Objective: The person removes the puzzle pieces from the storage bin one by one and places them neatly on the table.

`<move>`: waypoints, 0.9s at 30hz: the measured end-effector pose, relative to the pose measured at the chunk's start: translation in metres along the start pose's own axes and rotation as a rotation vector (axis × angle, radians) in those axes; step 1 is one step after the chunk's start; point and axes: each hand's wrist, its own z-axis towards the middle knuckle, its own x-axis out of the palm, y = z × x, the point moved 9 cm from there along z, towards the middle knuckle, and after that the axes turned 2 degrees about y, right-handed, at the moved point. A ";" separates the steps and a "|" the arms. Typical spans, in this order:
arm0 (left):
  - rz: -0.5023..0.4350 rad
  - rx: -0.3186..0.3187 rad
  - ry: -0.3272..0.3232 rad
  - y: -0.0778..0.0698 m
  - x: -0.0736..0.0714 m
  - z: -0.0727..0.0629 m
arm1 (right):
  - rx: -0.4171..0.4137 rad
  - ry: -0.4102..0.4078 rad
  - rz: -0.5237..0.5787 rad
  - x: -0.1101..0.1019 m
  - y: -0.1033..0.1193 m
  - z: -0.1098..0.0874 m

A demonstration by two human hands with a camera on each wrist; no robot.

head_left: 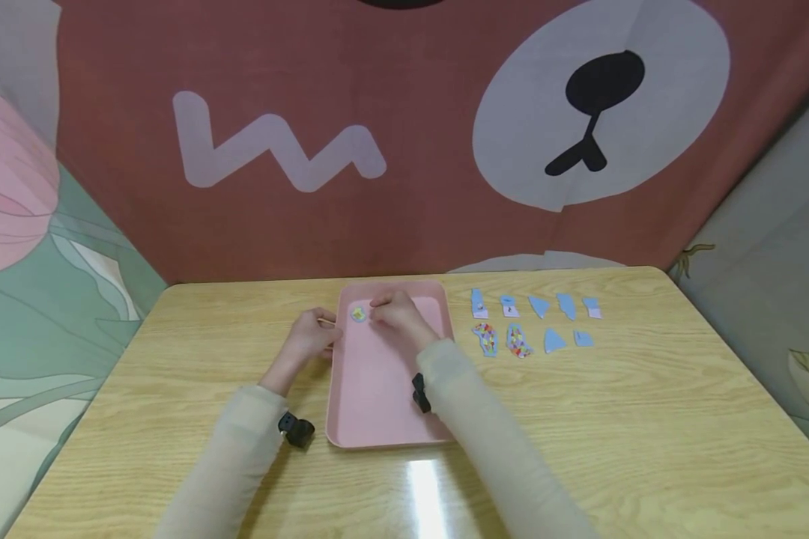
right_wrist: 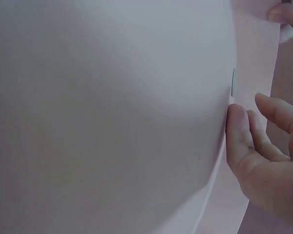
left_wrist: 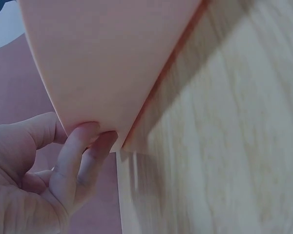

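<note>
A pink tray (head_left: 377, 404) lies on the table, its long side running away from me. My left hand (head_left: 306, 335) is at its left edge, toward the far end; in the left wrist view the fingers (left_wrist: 71, 156) hold the rim and outer wall. Over the tray's far part is my right hand (head_left: 402, 316), just right of a small roundish piece (head_left: 358, 314) with a yellow-green middle and pale blue edge. In the right wrist view the piece (right_wrist: 234, 84) shows edge-on beyond the fingertips (right_wrist: 238, 114), which touch the tray floor; the thumb stands apart.
Right of the tray, two rows of small pieces lie on the wooden table (head_left: 647, 419). Most are plain blue, such as the triangle (head_left: 553, 340); two carry multicoloured patches, such as the curved piece (head_left: 517, 341). A brown curtain (head_left: 377, 224) hangs behind the table's far edge.
</note>
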 end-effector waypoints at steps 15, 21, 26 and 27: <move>0.003 0.008 -0.006 0.000 0.002 0.000 | -0.012 -0.008 -0.296 0.010 0.065 -0.067; -0.002 0.002 -0.003 0.000 0.002 -0.001 | -0.057 -0.012 -0.346 0.015 0.069 -0.068; -0.025 0.007 0.005 0.000 0.003 -0.002 | -0.102 -0.013 -0.405 0.017 0.072 -0.070; -0.027 0.007 0.005 0.000 0.003 -0.002 | -0.105 -0.010 -0.408 0.017 0.072 -0.070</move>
